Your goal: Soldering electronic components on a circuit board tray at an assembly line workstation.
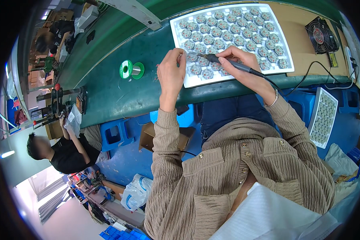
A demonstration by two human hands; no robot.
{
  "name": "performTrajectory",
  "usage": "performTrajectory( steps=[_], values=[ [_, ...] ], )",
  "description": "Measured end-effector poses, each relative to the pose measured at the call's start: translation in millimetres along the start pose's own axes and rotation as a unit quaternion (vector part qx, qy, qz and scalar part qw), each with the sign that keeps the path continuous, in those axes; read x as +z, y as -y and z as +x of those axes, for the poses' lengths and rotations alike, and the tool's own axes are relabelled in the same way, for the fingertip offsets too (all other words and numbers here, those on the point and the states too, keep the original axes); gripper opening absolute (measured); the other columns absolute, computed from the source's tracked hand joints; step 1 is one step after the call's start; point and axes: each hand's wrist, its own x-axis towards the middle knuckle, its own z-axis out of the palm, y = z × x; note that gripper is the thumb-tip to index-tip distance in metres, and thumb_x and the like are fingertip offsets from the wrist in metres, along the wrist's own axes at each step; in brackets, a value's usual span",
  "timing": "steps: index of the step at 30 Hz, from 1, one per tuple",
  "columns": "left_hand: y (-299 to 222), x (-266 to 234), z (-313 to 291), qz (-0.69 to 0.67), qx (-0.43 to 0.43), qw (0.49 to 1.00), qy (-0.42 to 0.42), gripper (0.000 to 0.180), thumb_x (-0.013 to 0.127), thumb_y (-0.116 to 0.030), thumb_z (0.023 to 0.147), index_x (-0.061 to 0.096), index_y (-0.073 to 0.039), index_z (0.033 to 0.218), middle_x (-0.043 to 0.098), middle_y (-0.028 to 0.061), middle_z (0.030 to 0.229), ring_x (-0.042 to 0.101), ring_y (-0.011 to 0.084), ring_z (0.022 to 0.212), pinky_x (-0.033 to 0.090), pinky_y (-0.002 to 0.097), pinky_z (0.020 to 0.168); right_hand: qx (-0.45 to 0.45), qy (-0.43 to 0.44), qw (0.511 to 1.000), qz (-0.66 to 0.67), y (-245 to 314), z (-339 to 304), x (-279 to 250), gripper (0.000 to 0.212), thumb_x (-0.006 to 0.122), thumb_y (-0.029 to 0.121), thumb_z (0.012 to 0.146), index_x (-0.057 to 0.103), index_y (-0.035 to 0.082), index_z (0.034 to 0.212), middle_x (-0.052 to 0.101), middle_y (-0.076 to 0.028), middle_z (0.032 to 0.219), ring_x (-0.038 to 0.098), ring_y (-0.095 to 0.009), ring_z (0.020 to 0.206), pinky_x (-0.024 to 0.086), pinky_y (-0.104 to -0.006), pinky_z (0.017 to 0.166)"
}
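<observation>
My right hand (244, 64) is closed round a soldering iron (232, 63) with a dark grey handle, held like a pen. Its metal tip points left over the front-left part of a white tray (240, 78). Rows of small round metal parts (218, 32) with reddish spots sit in the tray's pockets. At the tray's left edge my left hand (171, 72) is closed in a pinch, fingertips close to the iron's tip. Whatever lies between those fingers is too small to make out. Left of this hand, a green-flanged spool of solder wire (137, 71) lies on the green bench mat (108, 88).
A black fan (321, 36) stands on cardboard (296, 24) at the right, with the iron's cable (304, 82) running nearby. Below right is another filled white tray (323, 118). Blue stools (116, 134) stand under the bench. At left, a person (68, 152) handles a clear bag beside a press.
</observation>
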Motion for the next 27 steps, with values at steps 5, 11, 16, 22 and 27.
performTrajectory(
  steps=[5, 11, 16, 22, 27],
  values=[
    [-1.5, -3.3, -0.1, 0.012, 0.008, 1.000, 0.004, 0.007, 0.070, -0.003, 0.091, 0.070, -0.005, 0.098, 0.061, 0.0011, 0.076, 0.051, 0.0154, 0.064, 0.043, 0.0302, 0.061, -0.009, -0.005, 1.000, -0.004, -3.7, -0.3, -0.3, 0.008, 0.070, 0.008, 0.095, 0.074, 0.002, 0.100, 0.073, -0.002, 0.082, 0.065, -0.009, 0.071, 0.047, -0.0205, 0.064],
    [-1.9, -9.4, -3.6, -0.034, -0.056, 0.998, 0.014, 0.007, 0.070, -0.004, 0.091, 0.071, -0.004, 0.099, 0.063, 0.0012, 0.077, 0.051, 0.0141, 0.065, 0.043, 0.0286, 0.062, -0.003, -0.026, 0.998, 0.058, -6.2, -0.1, -0.9, 0.006, 0.069, 0.007, 0.095, 0.072, 0.001, 0.096, 0.072, -0.002, 0.083, 0.066, -0.010, 0.074, 0.047, -0.0206, 0.066],
    [-4.6, -9.4, -7.7, -0.093, -0.091, 0.991, 0.018, 0.007, 0.070, -0.005, 0.091, 0.071, -0.003, 0.098, 0.065, 0.0015, 0.078, 0.053, 0.0135, 0.067, 0.044, 0.0278, 0.063, 0.003, -0.024, 0.997, 0.078, -8.1, 1.1, -1.6, 0.007, 0.069, 0.007, 0.096, 0.070, 0.001, 0.094, 0.071, -0.003, 0.083, 0.067, -0.010, 0.075, 0.047, -0.0205, 0.067],
    [-4.6, -7.2, -8.7, -0.088, -0.066, 0.994, 0.017, 0.006, 0.070, -0.005, 0.091, 0.071, -0.003, 0.097, 0.066, 0.0020, 0.079, 0.055, 0.0143, 0.069, 0.045, 0.0283, 0.064, 0.004, -0.016, 0.997, 0.069, -9.6, 1.7, -2.1, 0.008, 0.068, 0.008, 0.096, 0.070, 0.001, 0.093, 0.071, -0.003, 0.082, 0.067, -0.010, 0.074, 0.047, -0.0208, 0.067],
    [-2.9, -7.3, -9.3, -0.051, -0.047, 0.997, 0.022, 0.006, 0.071, -0.005, 0.091, 0.071, -0.005, 0.097, 0.066, 0.0017, 0.078, 0.055, 0.0154, 0.068, 0.045, 0.0294, 0.064, 0.008, -0.004, 0.998, 0.054, -11.3, 2.6, -3.3, 0.009, 0.069, 0.010, 0.096, 0.070, 0.002, 0.093, 0.071, -0.003, 0.080, 0.067, -0.010, 0.074, 0.047, -0.0207, 0.067]
  ],
)
